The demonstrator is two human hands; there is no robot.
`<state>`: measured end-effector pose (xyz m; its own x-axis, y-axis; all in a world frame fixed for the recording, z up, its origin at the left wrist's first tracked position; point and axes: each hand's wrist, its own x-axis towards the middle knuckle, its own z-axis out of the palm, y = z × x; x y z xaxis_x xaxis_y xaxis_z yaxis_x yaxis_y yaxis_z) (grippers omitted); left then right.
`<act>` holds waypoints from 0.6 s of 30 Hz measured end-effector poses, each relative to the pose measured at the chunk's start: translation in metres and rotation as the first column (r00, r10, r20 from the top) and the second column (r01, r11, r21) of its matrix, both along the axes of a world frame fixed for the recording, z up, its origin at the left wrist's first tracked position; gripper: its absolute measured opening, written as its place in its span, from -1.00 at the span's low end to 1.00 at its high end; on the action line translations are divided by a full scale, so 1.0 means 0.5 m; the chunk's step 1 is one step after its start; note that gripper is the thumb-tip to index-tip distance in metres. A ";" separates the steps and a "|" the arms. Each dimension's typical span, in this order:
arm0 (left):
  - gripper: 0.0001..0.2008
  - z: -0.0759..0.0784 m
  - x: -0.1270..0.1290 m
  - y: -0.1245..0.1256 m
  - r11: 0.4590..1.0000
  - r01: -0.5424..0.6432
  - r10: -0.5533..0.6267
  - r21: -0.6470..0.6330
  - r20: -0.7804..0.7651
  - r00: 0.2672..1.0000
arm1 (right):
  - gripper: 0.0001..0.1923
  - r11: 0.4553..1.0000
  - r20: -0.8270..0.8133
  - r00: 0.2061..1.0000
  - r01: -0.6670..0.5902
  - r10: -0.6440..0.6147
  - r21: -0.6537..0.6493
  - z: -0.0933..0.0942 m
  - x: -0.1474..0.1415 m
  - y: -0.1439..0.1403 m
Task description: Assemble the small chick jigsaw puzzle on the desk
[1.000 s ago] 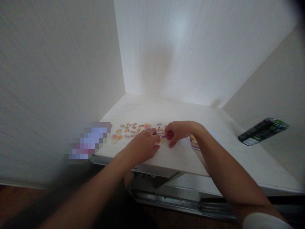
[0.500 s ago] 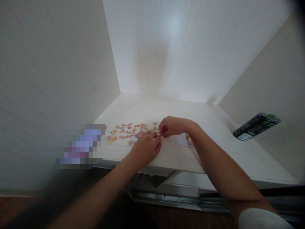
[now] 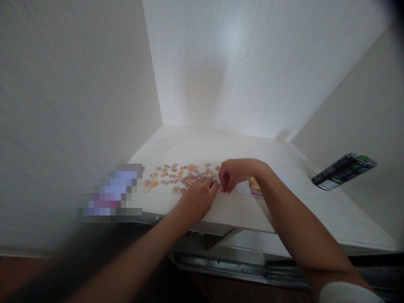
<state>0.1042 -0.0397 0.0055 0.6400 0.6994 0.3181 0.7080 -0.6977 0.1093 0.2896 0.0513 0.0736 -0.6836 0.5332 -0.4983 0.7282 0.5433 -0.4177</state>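
Fingers meeting at the centre of the desk: the left hand (image 3: 197, 198) and the right hand (image 3: 232, 173) come together tip to tip over the near edge of a scatter of puzzle pieces (image 3: 172, 174). This reads as the fitting stage, two hands working one small piece or a pair of them at the spot where they touch. The left hand lies palm down, fingers stretched forward and nearly flat, tips pressing at the right-hand fringe of the scatter; what sits under those tips is too small to make out. The right hand is curled tight, thumb and forefinger pinched close, and something tiny seems to be nipped there, though I cannot tell for sure that it holds a piece. Loose pieces spread away to the left of the left hand, lying flat on the pale desk top (image 3: 240, 206), well apart from one another in places. Just behind the right wrist lies a coloured card or sheet (image 3: 254, 188), partly hidden by the arm. Far off to the right of both hands a dark can (image 3: 344, 171) shows against the side wall. Judging from this, the next move calls for fine alignment: small turns of the pinched piece, light downward pressure, and a steady left hand.
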 end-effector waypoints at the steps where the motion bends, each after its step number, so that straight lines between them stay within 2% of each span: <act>1: -0.80 0.002 0.000 0.000 1.000 -0.001 0.001 -0.007 0.008 1.000 | -0.86 0.999 -0.006 1.000 0.005 -0.005 -0.050 0.001 0.005 0.003; 3: -0.78 0.004 0.000 -0.001 1.000 -0.004 0.004 -0.023 0.029 1.000 | -0.85 0.990 -0.043 0.999 0.011 -0.018 -0.142 0.001 0.013 0.011; 5: -0.79 0.005 0.001 -0.003 0.999 -0.006 0.008 -0.039 0.053 0.999 | -0.85 0.993 -0.116 0.992 0.034 -0.047 -0.113 -0.002 0.019 0.023; 7: -0.79 0.005 0.003 -0.008 0.999 -0.009 0.013 -0.052 0.069 0.998 | -0.86 0.989 -0.205 0.974 0.116 -0.096 0.092 -0.009 0.020 0.038; 9: -0.78 0.004 0.004 -0.012 0.998 -0.018 0.023 -0.061 0.075 0.997 | -0.87 0.918 -0.276 0.951 0.228 -0.139 0.324 -0.022 0.017 0.054; 10: -0.77 0.005 0.004 -0.012 0.998 -0.022 0.027 -0.066 0.074 0.997 | -0.88 0.887 -0.295 0.944 0.257 -0.145 0.384 -0.029 0.015 0.061; 12: -0.75 0.012 -0.001 -0.008 0.997 -0.027 0.032 -0.074 0.069 0.997 | -0.87 0.860 -0.316 0.938 0.276 -0.143 0.430 -0.045 0.008 0.070; 15: -0.74 0.048 -0.039 0.016 0.995 -0.049 0.053 -0.083 0.057 0.997 | -0.85 0.836 -0.337 0.933 0.282 -0.125 0.471 -0.069 -0.005 0.077; 18: -0.71 0.105 -0.126 0.051 0.984 -0.166 0.170 -0.070 0.057 0.984 | -0.80 0.784 -0.361 0.926 0.307 -0.114 0.540 -0.090 -0.019 0.077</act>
